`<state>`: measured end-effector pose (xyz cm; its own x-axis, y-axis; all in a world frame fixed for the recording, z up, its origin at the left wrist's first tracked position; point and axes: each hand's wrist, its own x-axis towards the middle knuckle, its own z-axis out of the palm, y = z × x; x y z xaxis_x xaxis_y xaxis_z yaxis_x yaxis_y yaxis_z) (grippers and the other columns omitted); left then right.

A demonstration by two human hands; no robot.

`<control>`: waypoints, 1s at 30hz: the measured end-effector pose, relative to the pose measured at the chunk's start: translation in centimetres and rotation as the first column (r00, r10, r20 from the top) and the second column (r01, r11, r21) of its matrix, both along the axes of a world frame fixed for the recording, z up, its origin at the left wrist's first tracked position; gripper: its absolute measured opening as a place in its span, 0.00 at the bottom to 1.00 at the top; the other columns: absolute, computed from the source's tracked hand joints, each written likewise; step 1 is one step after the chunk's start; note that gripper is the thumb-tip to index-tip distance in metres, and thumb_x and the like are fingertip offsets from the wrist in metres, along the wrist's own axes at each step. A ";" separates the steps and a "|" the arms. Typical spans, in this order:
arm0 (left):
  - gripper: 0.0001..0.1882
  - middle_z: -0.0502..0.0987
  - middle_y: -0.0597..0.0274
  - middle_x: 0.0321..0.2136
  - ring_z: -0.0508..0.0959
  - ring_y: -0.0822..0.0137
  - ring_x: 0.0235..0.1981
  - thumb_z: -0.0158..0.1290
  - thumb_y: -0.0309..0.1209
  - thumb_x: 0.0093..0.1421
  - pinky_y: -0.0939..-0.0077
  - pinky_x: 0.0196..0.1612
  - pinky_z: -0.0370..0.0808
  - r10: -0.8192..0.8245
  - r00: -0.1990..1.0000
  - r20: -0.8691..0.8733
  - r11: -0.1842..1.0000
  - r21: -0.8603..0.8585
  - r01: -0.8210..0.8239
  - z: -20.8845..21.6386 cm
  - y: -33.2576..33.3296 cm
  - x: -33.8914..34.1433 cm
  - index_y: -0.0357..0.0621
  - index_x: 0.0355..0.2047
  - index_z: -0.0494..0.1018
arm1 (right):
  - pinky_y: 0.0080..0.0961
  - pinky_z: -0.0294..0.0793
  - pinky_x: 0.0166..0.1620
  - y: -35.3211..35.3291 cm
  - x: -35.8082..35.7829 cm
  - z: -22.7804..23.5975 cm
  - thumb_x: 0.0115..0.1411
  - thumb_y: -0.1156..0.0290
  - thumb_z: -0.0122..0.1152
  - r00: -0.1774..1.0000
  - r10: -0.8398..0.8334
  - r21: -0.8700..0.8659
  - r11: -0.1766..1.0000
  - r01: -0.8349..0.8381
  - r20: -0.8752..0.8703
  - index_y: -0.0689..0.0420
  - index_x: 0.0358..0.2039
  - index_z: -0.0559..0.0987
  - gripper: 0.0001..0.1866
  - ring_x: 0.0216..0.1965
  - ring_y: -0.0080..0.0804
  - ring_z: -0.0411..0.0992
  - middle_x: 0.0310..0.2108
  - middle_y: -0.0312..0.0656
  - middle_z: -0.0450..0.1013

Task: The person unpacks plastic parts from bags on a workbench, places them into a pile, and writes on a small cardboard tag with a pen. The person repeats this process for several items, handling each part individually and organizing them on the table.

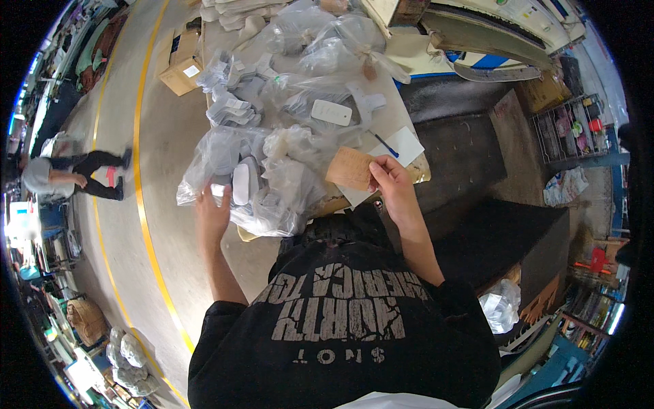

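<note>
A: What is the right hand doing?

B: It pinches a small brown card by its right edge, with the thumb on top. The card is held up over the near edge of the table.

A: And the left hand?

B: It is spread flat and wide against the left side of a big clear bag. It is touching the plastic. I cannot tell if the fingers are closed on it.

A: What is in the bag?

B: Lots of flat pale grey pieces. One white oval piece is just beside the left hand. The bag hangs a bit over the table's near left corner.

A: What else is on the table?

B: A white sheet of paper lies under the brown card, and a blue pen lies on it. Farther back there are more clear bags and a loose heap of grey pieces. A white tag lies in the middle.

A: Anything on the floor?

B: A brown cardboard box sits to the left of the table, near a yellow line. Another person is bent over far off on the left, well apart from the table
</note>
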<state>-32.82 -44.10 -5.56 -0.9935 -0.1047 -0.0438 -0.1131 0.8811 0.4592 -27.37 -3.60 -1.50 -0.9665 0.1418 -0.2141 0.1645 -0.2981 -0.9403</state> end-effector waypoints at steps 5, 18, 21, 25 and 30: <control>0.42 0.51 0.36 0.73 0.51 0.26 0.71 0.49 0.53 0.71 0.34 0.70 0.53 -0.227 0.973 0.030 0.973 -0.038 0.228 -6.7 1.6 1.4 0.47 0.75 0.48 | 0.20 0.69 0.36 -0.3 -1.0 -0.2 0.72 0.68 0.57 0.998 0.054 0.012 0.998 -0.054 -0.009 0.60 0.42 0.77 0.08 0.31 0.19 0.69 0.31 0.32 0.73; 0.43 0.62 0.44 0.70 0.51 0.23 0.70 0.46 0.56 0.71 0.23 0.68 0.46 -0.156 0.981 0.116 0.987 -0.005 0.158 -4.7 4.1 1.7 0.48 0.76 0.44 | 0.20 0.69 0.35 -1.5 -2.2 0.5 0.72 0.67 0.58 0.997 0.065 -0.012 0.998 -0.066 -0.048 0.61 0.41 0.78 0.10 0.29 0.19 0.69 0.28 0.31 0.71; 0.43 0.62 0.43 0.70 0.51 0.23 0.70 0.46 0.57 0.71 0.23 0.68 0.46 -0.106 0.979 0.173 0.994 0.007 0.106 -3.1 5.0 1.6 0.48 0.76 0.45 | 0.19 0.69 0.35 -1.7 -2.3 0.8 0.72 0.67 0.58 0.998 0.058 -0.020 0.998 -0.059 -0.039 0.61 0.41 0.78 0.09 0.29 0.19 0.69 0.28 0.31 0.71; 0.43 0.62 0.42 0.69 0.51 0.23 0.70 0.46 0.56 0.71 0.23 0.68 0.46 -0.098 0.977 0.190 0.995 0.013 0.097 -2.8 5.1 1.5 0.48 0.76 0.45 | 0.19 0.69 0.34 -1.7 -2.5 0.9 0.72 0.67 0.58 0.996 0.066 -0.007 0.998 -0.067 -0.052 0.61 0.41 0.78 0.09 0.29 0.19 0.69 0.28 0.31 0.71; 0.43 0.62 0.41 0.69 0.51 0.22 0.70 0.46 0.56 0.71 0.23 0.68 0.45 -0.097 0.976 0.195 0.995 0.016 0.095 -3.1 5.0 1.6 0.48 0.76 0.45 | 0.19 0.69 0.35 -1.5 -2.7 0.8 0.72 0.67 0.59 0.996 0.059 0.001 0.998 -0.059 -0.061 0.61 0.40 0.78 0.09 0.29 0.19 0.69 0.28 0.31 0.71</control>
<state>-31.25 -39.11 -8.71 -0.9712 -0.0085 -0.2380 -0.1162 0.8893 0.4423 -30.07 -5.10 -0.70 -0.9845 0.0840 -0.1542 0.1239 -0.2904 -0.9489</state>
